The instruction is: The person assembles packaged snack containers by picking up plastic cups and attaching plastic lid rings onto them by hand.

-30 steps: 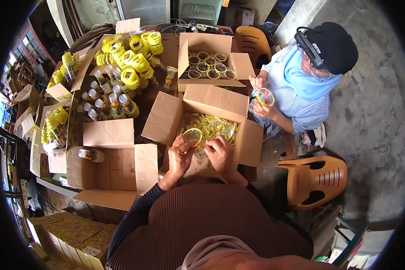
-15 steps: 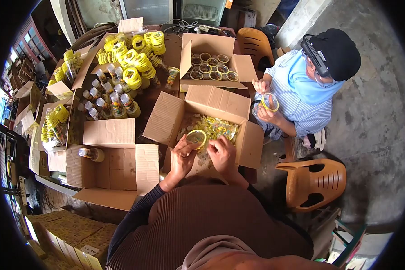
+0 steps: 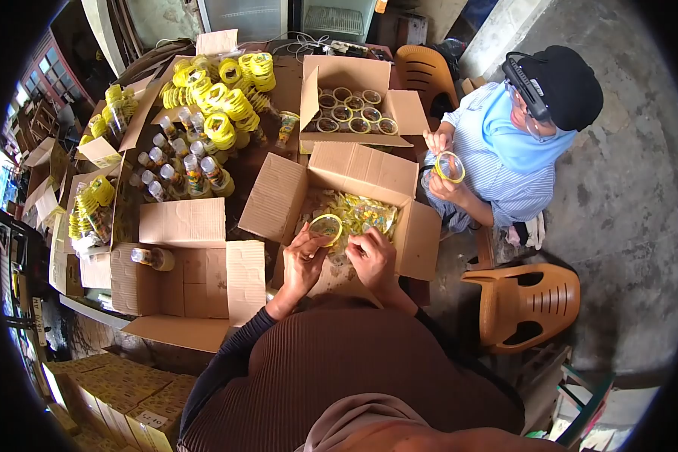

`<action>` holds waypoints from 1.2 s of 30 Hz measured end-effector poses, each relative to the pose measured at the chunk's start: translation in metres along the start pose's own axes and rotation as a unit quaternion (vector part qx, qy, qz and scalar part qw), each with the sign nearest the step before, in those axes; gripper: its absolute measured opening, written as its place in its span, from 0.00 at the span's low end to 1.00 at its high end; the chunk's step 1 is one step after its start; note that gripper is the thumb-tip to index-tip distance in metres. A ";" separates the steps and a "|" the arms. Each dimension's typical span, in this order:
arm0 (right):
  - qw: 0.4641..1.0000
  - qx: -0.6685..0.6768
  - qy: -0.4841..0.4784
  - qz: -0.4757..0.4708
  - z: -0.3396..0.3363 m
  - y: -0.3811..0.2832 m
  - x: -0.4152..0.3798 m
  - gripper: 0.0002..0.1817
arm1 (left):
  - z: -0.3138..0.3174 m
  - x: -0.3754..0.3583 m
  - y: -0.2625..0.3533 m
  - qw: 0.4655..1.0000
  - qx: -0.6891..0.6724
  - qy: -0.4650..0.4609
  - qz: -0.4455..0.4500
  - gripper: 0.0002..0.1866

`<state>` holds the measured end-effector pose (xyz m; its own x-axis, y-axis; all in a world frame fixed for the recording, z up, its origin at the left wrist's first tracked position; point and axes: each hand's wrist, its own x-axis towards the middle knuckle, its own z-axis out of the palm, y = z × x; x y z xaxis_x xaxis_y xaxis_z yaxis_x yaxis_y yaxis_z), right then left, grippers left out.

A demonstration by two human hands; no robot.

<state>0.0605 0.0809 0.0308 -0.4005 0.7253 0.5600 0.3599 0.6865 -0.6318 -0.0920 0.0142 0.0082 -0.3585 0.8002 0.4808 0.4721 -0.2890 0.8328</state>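
My left hand [image 3: 303, 260] is closed around a clear plastic cup with a yellow rim [image 3: 326, 229], its mouth tilted up toward me. Beside it, on the right, my right hand [image 3: 371, 258] has its fingers curled in a pinch; whatever lies between them is too small to make out. Both hands are over an open cardboard box [image 3: 358, 167]. Inside that box lies a heap of small yellow-green printed packets [image 3: 368, 213], partly hidden by my hands.
Another person [image 3: 505, 151] at the right holds a similar yellow-rimmed cup [image 3: 450, 167]. Rimmed cups [image 3: 342, 114] fill a box behind mine. Capped bottles [image 3: 196, 177] and stacked yellow rings [image 3: 220, 128] stand left. One jar [image 3: 153, 258] lies in the near-left box [image 3: 184, 279]. An orange chair [image 3: 531, 305] stands right.
My left hand has shifted the cup slightly up and left. My right hand stays almost in place. The other person's cup has turned a little.
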 end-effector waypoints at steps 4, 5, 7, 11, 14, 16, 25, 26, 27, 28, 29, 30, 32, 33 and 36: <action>1.000 -0.009 -0.006 -0.008 0.005 0.002 0.002 0.09 | -0.002 0.000 -0.001 1.000 -0.013 -0.004 -0.020 0.12; 1.000 -0.021 -0.002 -0.018 0.006 0.001 0.002 0.09 | -0.002 0.000 -0.002 1.000 -0.013 -0.004 -0.019 0.12; 0.999 -0.033 0.001 -0.029 0.009 0.002 0.001 0.08 | -0.003 -0.002 -0.004 0.999 -0.019 -0.005 -0.034 0.11; 0.990 0.117 -0.008 0.076 0.011 0.010 0.003 0.08 | -0.003 -0.002 -0.011 0.998 -0.038 0.000 -0.050 0.09; 0.977 0.180 -0.030 0.107 0.008 0.018 0.004 0.08 | -0.003 0.000 -0.016 0.994 -0.085 -0.007 -0.070 0.06; 0.974 0.195 -0.042 0.106 0.006 0.017 0.004 0.08 | -0.002 -0.002 -0.012 0.987 -0.113 -0.018 -0.112 0.07; 0.995 -0.080 -0.035 -0.053 0.001 0.005 0.002 0.05 | 0.007 -0.004 -0.006 0.996 -0.015 -0.014 -0.091 0.09; 0.995 -0.079 -0.035 -0.052 0.002 0.005 0.002 0.05 | 0.006 -0.004 -0.003 0.997 -0.011 -0.005 -0.072 0.10; 0.995 -0.079 -0.034 -0.052 0.003 0.004 0.001 0.05 | 0.007 -0.005 -0.005 0.997 -0.011 -0.006 -0.073 0.10; 0.995 -0.080 -0.032 -0.051 0.004 0.003 0.001 0.06 | 0.008 -0.006 -0.009 0.998 0.000 -0.005 -0.069 0.09; 0.995 -0.080 -0.032 -0.051 0.006 0.003 0.000 0.06 | 0.009 -0.006 -0.011 0.998 0.011 -0.005 -0.064 0.09; 0.994 -0.090 -0.033 -0.059 0.008 0.005 -0.002 0.07 | 0.009 -0.005 -0.010 0.998 0.011 -0.005 -0.063 0.09; 0.992 -0.101 -0.035 -0.066 0.010 0.008 -0.004 0.09 | 0.011 -0.007 -0.006 0.995 0.027 -0.019 -0.097 0.08; 0.992 -0.112 -0.039 -0.044 0.011 0.010 -0.002 0.09 | 0.013 -0.010 -0.007 0.995 0.027 -0.019 -0.098 0.08; 0.997 -0.072 -0.030 0.015 0.012 0.020 0.001 0.08 | 0.016 -0.012 -0.008 0.997 -0.005 -0.021 -0.069 0.07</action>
<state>0.0574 0.0951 0.0123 -0.4358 0.7446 0.5057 0.4889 0.6675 -0.5616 -0.0785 0.0151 -0.0087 -0.3848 0.8544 0.3492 0.4122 -0.1795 0.8933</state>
